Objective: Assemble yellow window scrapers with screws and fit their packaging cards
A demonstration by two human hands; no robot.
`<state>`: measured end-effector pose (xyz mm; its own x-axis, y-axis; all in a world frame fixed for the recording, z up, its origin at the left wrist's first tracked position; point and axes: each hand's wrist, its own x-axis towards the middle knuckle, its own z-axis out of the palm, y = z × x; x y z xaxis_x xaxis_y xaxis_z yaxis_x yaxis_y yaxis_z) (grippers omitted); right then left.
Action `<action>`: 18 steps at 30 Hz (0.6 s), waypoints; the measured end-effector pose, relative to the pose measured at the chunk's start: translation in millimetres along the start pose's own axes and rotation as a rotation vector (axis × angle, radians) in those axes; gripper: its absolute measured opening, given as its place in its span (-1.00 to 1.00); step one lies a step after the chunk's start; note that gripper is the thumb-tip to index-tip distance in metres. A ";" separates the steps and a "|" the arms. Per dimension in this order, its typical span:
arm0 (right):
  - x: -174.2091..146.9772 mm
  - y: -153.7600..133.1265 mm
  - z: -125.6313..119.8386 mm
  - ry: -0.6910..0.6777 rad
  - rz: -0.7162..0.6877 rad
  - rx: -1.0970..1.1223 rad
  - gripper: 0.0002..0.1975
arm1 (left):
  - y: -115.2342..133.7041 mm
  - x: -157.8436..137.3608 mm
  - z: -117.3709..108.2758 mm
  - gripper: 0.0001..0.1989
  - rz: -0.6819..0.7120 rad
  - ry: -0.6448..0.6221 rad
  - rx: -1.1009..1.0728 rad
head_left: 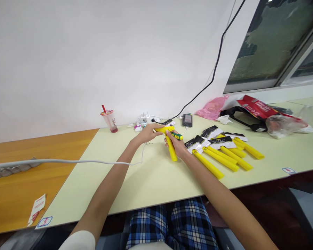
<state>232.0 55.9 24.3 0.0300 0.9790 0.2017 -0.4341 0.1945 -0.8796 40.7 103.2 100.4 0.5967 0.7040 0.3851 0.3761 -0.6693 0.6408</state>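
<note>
My left hand (148, 133) pinches the head (169, 128) of a bright-yellow, T-shaped plastic tool (171, 147), left of the pile of long yellow plastic pieces (220, 159). My right hand (178, 144) grasps its shaft (173, 155) along with a green-and-yellow, screwdriver-like grip (177, 136). I'd best brace the head firmly, keeping the shaft from twisting.

A white wall (67, 62) with a window (263, 48) backs a pale table (151, 187).

Held tool (171, 148): yellow. Handle (177, 136) beside it: green and yellow. Straw (103, 108) left of it: red. Legwear (193, 220) below it: blue plaid.
</note>
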 end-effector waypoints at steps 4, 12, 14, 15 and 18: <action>0.0 0.7 -0.4 -0.016 -0.003 -0.005 -0.41 | 0.1 -0.4 -0.9 -0.55 0.019 -0.029 0.020; -1.2 -1.2 2.3 -0.002 -0.008 -0.013 -0.43 | -7.0 0.8 -5.2 -0.54 -0.004 0.007 -0.013; -0.3 -2.5 1.1 0.018 -0.001 -0.004 -0.44 | -19.1 2.9 -9.3 -0.55 -0.053 0.135 -0.012; 0.4 -3.2 0.2 0.030 -0.001 0.005 -0.45 | -27.1 3.3 -11.7 -0.57 -0.093 0.210 -0.012; 2.3 -4.9 -2.8 0.063 -0.009 0.034 -0.44 | -55.1 -1.1 -16.8 -0.69 -0.293 0.399 0.000</action>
<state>236.8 57.3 27.8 0.0904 0.9794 0.1806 -0.4636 0.2019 -0.8627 7.5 143.3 75.8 0.1481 0.8987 0.4129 0.4874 -0.4296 0.7602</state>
